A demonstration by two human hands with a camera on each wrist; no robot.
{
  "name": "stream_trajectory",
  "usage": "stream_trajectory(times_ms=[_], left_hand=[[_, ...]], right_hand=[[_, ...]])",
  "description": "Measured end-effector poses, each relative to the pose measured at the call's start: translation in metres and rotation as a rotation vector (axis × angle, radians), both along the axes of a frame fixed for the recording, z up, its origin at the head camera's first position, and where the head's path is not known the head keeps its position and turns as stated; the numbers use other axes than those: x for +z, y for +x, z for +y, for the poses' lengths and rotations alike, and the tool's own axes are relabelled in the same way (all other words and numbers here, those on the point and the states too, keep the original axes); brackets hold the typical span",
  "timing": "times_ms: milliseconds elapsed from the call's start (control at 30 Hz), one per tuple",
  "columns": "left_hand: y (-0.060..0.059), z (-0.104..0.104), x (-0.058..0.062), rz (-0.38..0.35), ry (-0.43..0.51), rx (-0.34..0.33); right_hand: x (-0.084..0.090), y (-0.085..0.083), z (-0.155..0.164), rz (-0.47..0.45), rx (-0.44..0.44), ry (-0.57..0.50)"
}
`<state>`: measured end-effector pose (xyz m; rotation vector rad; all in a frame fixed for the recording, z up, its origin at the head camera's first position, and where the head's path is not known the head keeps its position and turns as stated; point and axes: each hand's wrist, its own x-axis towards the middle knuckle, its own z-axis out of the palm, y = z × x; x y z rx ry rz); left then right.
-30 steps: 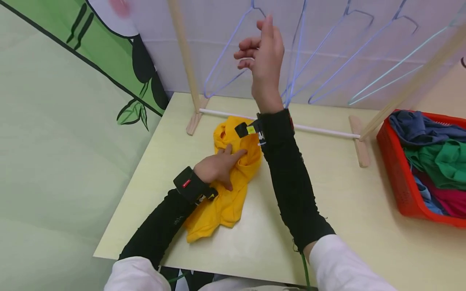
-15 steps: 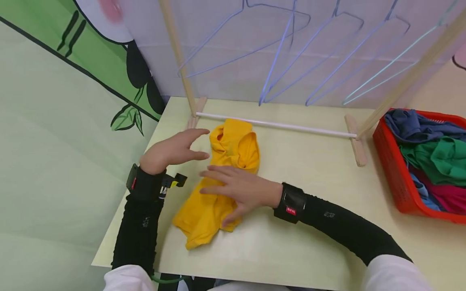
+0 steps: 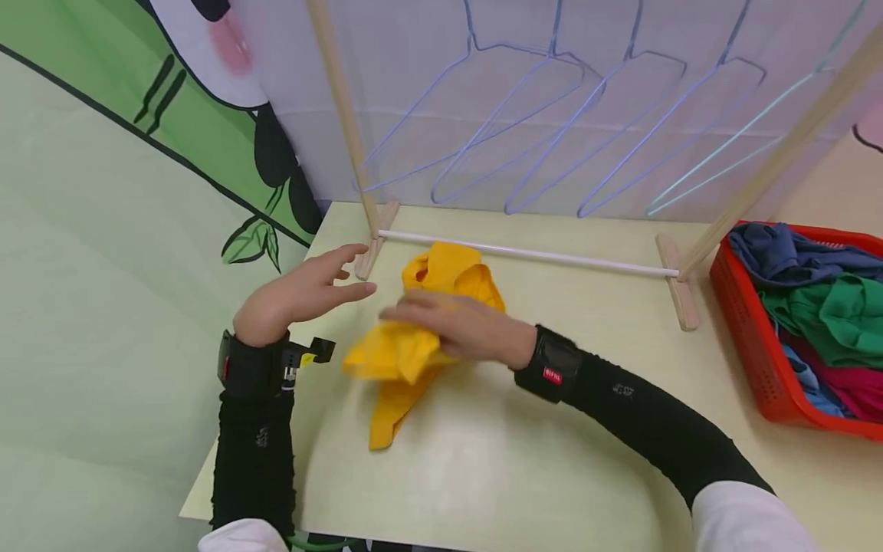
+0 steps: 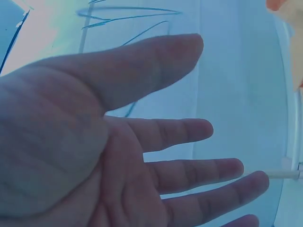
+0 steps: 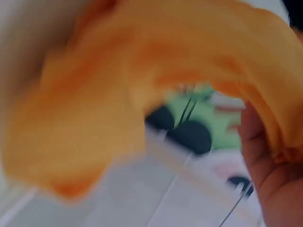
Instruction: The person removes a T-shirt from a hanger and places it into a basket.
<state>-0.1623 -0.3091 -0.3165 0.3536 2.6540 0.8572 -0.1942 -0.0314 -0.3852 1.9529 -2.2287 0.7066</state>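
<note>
A crumpled yellow garment (image 3: pixel 395 349) hangs partly raised off the table below my right hand (image 3: pixel 472 326), which grips a part of it. Its far end still lies on the table near the white bar, and a loose flap trails toward the near side. In the right wrist view the blurred yellow cloth (image 5: pixel 94 127) droops across the picture beside some of my fingers (image 5: pixel 262 161). To the left of the garment my left hand (image 3: pixel 297 299) holds nothing, its thumb and fingers apart. The left wrist view shows that palm and the extended fingers (image 4: pixel 180 135) with no cloth between them.
Behind stands a wooden rack with a white lower bar (image 3: pixel 552 259) and a post (image 3: pixel 345 107) at the left. Several blue hangers (image 3: pixel 552 115) and one teal hanger (image 3: pixel 731 146) hang from it. A red basket (image 3: pixel 752 360) of clothes stands at the right.
My right hand came down from the hangers to the yellow garment and now lifts part of it. My left hand moved off the garment to the left. The leftmost hangers shifted.
</note>
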Motion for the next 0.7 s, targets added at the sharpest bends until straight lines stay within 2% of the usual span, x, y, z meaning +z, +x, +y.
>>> stream_trajectory(times_ms=[67, 133, 167, 233, 333, 400, 467, 533, 600, 700], left_hand=[[0.003, -0.003, 0.003, -0.001, -0.002, 0.018], [0.005, -0.004, 0.006, -0.004, -0.003, 0.029], [0.006, -0.004, 0.007, -0.007, -0.007, 0.032], [0.008, -0.004, 0.008, -0.012, -0.012, 0.029], [0.009, -0.002, 0.007, -0.011, -0.019, 0.021], [0.009, -0.001, 0.006, -0.01, -0.026, 0.017], [0.009, 0.0, 0.006, -0.011, -0.03, 0.014], [0.009, 0.001, 0.005, -0.016, -0.026, 0.01], [0.009, 0.002, 0.005, -0.017, -0.021, 0.011], [0.009, 0.002, 0.006, -0.022, -0.017, 0.016]], right_hand=[[0.011, -0.028, 0.004, -0.024, -0.15, -0.042], [0.014, -0.053, 0.008, -0.05, -0.292, 0.012], [0.013, -0.064, 0.01, -0.095, -0.339, 0.065], [0.003, -0.08, 0.01, -0.233, -0.381, 0.19], [-0.018, -0.09, 0.004, -0.472, -0.374, 0.377], [-0.033, -0.09, -0.003, -0.547, -0.373, 0.502], [-0.045, -0.089, -0.01, -0.534, -0.388, 0.614], [-0.054, -0.087, -0.017, -0.463, -0.406, 0.684], [-0.059, -0.085, -0.021, -0.41, -0.432, 0.692], [-0.06, -0.079, -0.022, -0.348, -0.461, 0.641]])
